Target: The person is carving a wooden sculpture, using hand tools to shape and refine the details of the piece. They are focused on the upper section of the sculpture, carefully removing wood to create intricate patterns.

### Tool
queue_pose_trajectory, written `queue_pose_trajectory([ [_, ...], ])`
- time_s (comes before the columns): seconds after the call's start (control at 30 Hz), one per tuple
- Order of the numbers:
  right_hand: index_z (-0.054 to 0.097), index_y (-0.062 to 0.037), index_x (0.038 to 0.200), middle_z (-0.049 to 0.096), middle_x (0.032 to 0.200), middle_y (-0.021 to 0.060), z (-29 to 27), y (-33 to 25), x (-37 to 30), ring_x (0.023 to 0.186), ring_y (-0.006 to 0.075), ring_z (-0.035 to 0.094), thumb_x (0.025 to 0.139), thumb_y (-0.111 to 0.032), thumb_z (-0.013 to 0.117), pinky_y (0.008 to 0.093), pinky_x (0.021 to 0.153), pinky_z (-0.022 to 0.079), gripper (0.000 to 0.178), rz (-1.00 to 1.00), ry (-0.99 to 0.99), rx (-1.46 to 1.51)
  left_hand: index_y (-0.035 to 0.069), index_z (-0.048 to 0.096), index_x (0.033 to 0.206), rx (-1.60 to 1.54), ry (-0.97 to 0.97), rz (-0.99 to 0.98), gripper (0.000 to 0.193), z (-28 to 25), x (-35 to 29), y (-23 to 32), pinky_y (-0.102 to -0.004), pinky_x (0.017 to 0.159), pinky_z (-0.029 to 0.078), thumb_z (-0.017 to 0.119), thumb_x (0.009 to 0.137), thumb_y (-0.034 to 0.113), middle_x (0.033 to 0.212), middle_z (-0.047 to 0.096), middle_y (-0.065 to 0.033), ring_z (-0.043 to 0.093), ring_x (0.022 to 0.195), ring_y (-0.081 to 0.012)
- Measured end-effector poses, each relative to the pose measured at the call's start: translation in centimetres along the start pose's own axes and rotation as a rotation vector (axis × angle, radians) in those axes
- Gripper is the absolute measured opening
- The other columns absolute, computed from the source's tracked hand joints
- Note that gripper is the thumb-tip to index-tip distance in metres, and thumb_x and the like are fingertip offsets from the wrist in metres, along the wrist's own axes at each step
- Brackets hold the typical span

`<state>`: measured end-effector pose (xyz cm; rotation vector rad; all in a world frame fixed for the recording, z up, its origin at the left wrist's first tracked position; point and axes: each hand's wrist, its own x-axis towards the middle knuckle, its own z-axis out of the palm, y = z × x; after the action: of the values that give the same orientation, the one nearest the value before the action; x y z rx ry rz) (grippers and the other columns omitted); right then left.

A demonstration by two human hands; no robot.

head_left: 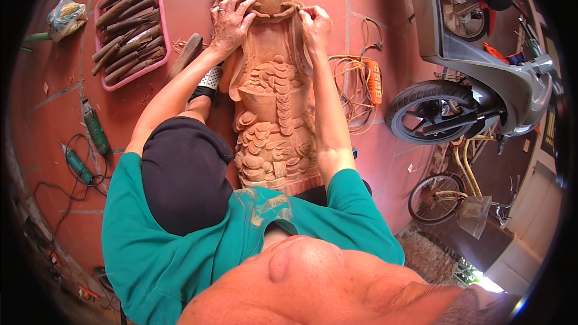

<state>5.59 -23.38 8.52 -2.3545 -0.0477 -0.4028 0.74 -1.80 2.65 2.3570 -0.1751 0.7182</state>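
Note:
A long carved wooden statue [274, 99] lies on the floor in front of me, its far end pointing away. Carved coins and rounded shapes cover its nearer half. My left hand [230, 26] rests on the left edge of its far part, fingers spread and a ring on one of them. At the opposite edge, my right hand [315, 29] has thumb and fingertips pinched together by a curved carved band [278, 13]. Anything between those fingertips is too small or hidden to make out.
To the left are a pink basket [98, 21] of wooden-handled tools, a plastic bag [65, 18] and two green power tools [95, 126] with cords. On the right lie an orange power strip [374, 83] and coiled cable; beyond stand a motor scooter [433, 111] and a bicycle [436, 198].

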Motion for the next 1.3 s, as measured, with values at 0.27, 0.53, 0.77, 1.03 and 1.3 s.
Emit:
queue_pose_trajectory([
  [0.27, 0.073, -0.0013, 0.084, 0.07, 0.076, 0.0134, 1.9, -1.4, -3.1, 0.067, 0.0188, 0.064, 0.079, -0.006, 0.074, 0.033, 0.064, 0.05, 0.007, -0.059, -0.097, -0.01, 0.021, 0.06, 0.13, 0.006, 0.006, -0.007, 0.04, 0.0, -0.2, -0.2, -0.0442, 0.102, 0.029, 0.063, 0.091, 0.032, 0.132, 0.053, -0.004, 0.045, 0.124, -0.0248],
  [0.53, 0.072, 0.0016, 0.089, 0.07, 0.075, 0.0057, 1.0, -0.7, -2.8, 0.068, 0.0098, 0.061, 0.082, -0.001, 0.069, 0.0265, 0.064, 0.049, 0.009, 0.07, -0.023, 0.195, 0.021, 0.058, 0.132, -0.013, -0.032, 0.005, 0.042, -0.3, 0.0, -0.2, -0.0448, 0.104, 0.03, 0.063, 0.091, 0.03, 0.133, 0.052, -0.0039, 0.045, 0.125, -0.0256],
  [0.77, 0.071, 0.0003, 0.091, 0.068, 0.075, 0.0056, 1.0, 0.3, -3.2, 0.068, 0.0089, 0.058, 0.081, 0.0, 0.068, 0.0267, 0.063, 0.047, 0.011, 0.193, -0.008, 0.508, 0.021, 0.058, 0.133, -0.032, -0.062, -0.024, 0.041, -0.6, 0.1, -0.1, -0.0454, 0.106, 0.028, 0.062, 0.093, 0.029, 0.136, 0.05, -0.0044, 0.043, 0.128, -0.0268],
  [1.03, 0.074, -0.005, 0.088, 0.068, 0.084, 0.0161, 2.0, -2.5, -1.8, 0.077, 0.0305, 0.067, 0.08, -0.005, 0.069, 0.0396, 0.073, 0.053, 0.009, -0.06, 0.038, -0.143, 0.022, 0.058, 0.134, -0.044, -0.051, -0.016, 0.042, -0.2, -0.3, -0.2, -0.0455, 0.106, 0.028, 0.062, 0.093, 0.03, 0.136, 0.051, -0.0042, 0.043, 0.128, -0.0262],
  [1.3, 0.076, -0.006, 0.09, 0.072, 0.084, 0.0141, 1.7, -4.1, -2.2, 0.073, 0.0195, 0.069, 0.08, -0.009, 0.073, 0.0334, 0.067, 0.054, 0.011, 0.034, -0.274, -0.028, 0.021, 0.058, 0.132, -0.014, -0.023, 0.003, 0.041, -0.2, -0.2, -0.4, -0.0445, 0.104, 0.028, 0.061, 0.093, 0.031, 0.135, 0.051, -0.0042, 0.044, 0.126, -0.0253],
])
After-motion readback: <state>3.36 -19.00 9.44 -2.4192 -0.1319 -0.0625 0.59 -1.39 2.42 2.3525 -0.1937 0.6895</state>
